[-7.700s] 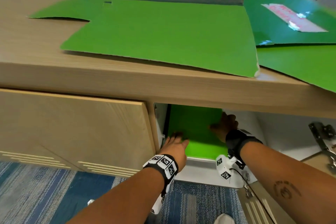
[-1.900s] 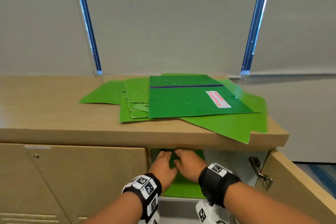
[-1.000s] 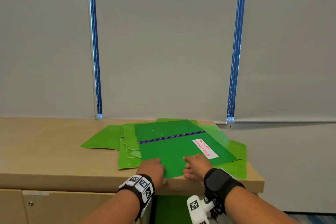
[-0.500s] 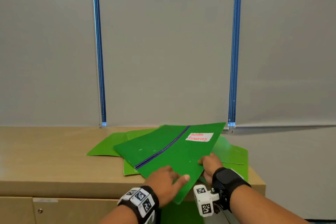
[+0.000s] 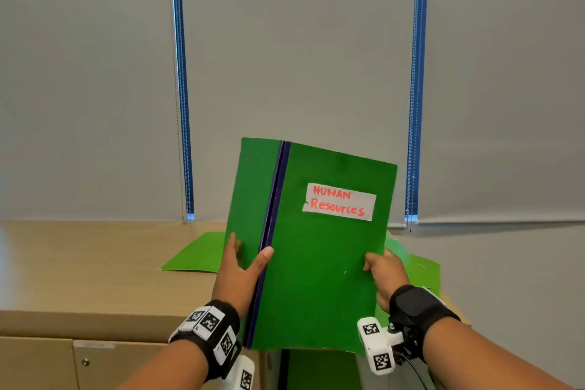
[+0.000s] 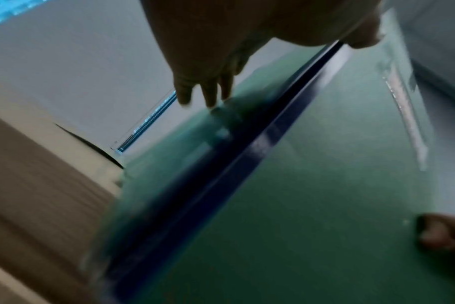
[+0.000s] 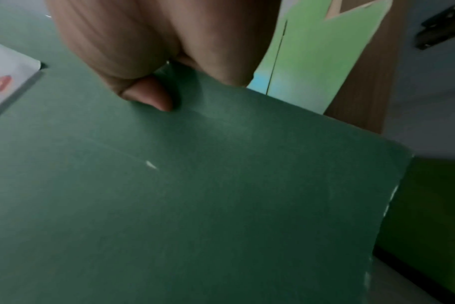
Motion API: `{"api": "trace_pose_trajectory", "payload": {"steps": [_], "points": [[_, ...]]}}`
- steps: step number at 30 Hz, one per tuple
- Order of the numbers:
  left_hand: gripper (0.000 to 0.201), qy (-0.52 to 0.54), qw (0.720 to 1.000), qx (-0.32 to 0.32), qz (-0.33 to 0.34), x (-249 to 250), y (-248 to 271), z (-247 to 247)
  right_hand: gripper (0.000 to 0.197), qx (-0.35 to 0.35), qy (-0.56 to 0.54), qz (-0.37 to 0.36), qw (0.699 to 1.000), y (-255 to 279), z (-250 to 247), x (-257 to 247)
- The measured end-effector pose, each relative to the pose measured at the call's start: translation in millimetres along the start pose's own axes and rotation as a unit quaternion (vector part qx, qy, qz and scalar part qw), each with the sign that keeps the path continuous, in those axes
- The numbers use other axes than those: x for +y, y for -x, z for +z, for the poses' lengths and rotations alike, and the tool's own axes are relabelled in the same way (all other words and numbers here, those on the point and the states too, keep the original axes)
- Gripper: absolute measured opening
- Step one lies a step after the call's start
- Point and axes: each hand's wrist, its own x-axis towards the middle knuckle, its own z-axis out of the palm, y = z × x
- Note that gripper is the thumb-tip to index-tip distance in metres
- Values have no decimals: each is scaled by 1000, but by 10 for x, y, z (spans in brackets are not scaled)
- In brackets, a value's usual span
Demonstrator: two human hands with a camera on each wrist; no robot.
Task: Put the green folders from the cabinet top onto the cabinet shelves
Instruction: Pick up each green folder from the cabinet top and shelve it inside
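Observation:
I hold a dark green folder [image 5: 319, 263] upright in front of me, above the cabinet top [image 5: 95, 269]. It has a dark blue spine strip and a white label reading "Human Resources". My left hand [image 5: 240, 266] grips its left side, thumb across the spine and fingers behind. My right hand [image 5: 381, 275] pinches the right edge, thumb on the front [image 7: 153, 96]. Several lighter green folders [image 5: 196, 253] still lie flat on the cabinet top behind it, partly hidden. A green folder [image 5: 319, 367] lies on the shelf inside the cabinet below.
Closed wooden cabinet doors [image 5: 79, 364] are at the lower left. A grey window blind [image 5: 297, 57] with two blue edges fills the wall behind. A door hinge [image 7: 442, 28] shows in the right wrist view.
Both hands left the shelf and came up to the cabinet top. They took hold of the labelled folder, lifted it off the pile and turned it upright facing me.

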Motion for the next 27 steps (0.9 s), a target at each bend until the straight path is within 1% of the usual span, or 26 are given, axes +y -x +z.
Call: {"api": "trace_pose_trajectory", "payload": {"steps": [1,2,3,5,7,8,9,10,11,12,13,14,16,17,19,20,22,24,25,27], "points": [[121,36,999,-4,7,52,34,21,22,-11,2,-1,1000,-5,25,0],[114,52,998,-5,16,87,57,42,21,-22,0,0,1000,11,51,-15],[102,53,998,-2,27,128,84,57,19,-31,-4,-4,1000,24,79,-30],[72,29,998,11,51,201,119,59,16,-56,-7,-14,998,83,139,-97],[45,18,997,20,76,238,146,39,30,-76,9,-33,997,103,203,-143],[36,19,996,27,83,258,162,20,39,-85,10,-48,995,124,248,-178],[36,20,995,36,88,277,175,-5,52,-89,11,-57,994,153,283,-221],[44,22,994,45,93,294,195,-37,67,-93,8,-59,994,178,312,-245],[53,20,994,54,97,322,224,-73,74,-100,8,-57,993,225,337,-274],[57,17,992,64,104,336,243,-113,71,-114,4,-59,992,253,357,-281],[55,12,990,79,114,362,267,-160,64,-121,8,-60,991,247,367,-252],[48,4,988,97,123,361,280,-211,62,-134,21,-63,989,267,381,-246],[35,-24,983,122,133,308,300,-317,72,-141,50,-63,987,293,396,-218],[28,-38,983,126,131,247,302,-365,68,-144,63,-64,986,336,398,-208],[11,-29,985,129,107,91,302,-425,44,-161,92,-71,980,404,411,-164],[9,-13,987,132,86,14,315,-431,39,-165,113,-74,977,459,419,-138],[12,11,990,136,44,-107,379,-410,34,-173,134,-76,973,583,418,-53],[11,13,992,129,7,-238,480,-368,22,-174,140,-67,972,681,362,90],[11,13,993,120,-10,-327,537,-344,20,-173,140,-56,973,724,316,176],[11,11,995,91,-32,-511,673,-297,24,-173,143,-34,974,810,205,360]]}}
